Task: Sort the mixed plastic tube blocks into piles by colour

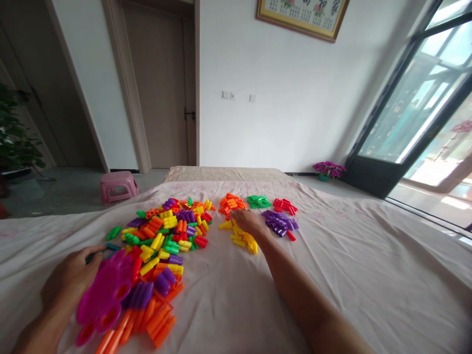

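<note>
My left hand (73,273) is closed, thumb and fingers pinching a dark green plastic piece (111,247) at the left edge of a big mixed heap of plastic building pieces (157,241). Just beside that hand lies a magenta scalloped plastic piece (106,287) with round openings. My right hand (249,222) is over the far side of a small yellow pile (245,240), close to an orange pile (231,202). Its fingertips point down and away, and whether they hold a piece is hidden.
Beyond my right hand lie a green pile (258,201), a red pile (285,206) and a purple pile (279,222). A single red piece (291,236) lies by the purple ones. Everything rests on a wrinkled pale cloth (350,275). A pink stool (119,187) stands left.
</note>
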The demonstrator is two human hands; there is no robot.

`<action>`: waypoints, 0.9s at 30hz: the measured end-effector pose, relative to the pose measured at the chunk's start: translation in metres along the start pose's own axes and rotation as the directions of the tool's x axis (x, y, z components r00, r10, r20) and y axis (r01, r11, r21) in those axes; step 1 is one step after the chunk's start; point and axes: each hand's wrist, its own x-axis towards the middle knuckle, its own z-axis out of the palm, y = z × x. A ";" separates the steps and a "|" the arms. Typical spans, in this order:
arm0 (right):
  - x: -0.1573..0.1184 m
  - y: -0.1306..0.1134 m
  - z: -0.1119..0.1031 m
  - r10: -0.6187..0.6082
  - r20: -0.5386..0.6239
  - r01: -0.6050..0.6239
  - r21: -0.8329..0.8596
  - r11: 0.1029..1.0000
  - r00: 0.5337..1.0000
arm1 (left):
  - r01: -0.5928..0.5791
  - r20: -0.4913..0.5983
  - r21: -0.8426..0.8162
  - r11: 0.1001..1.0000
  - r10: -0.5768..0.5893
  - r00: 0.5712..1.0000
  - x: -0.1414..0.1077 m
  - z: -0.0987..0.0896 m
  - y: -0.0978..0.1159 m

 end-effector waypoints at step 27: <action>-0.018 0.056 -0.023 0.406 -0.465 -0.404 0.108 0.908 0.787 | 0.024 0.034 -0.014 1.000 -0.024 0.999 -0.006 -0.007 0.009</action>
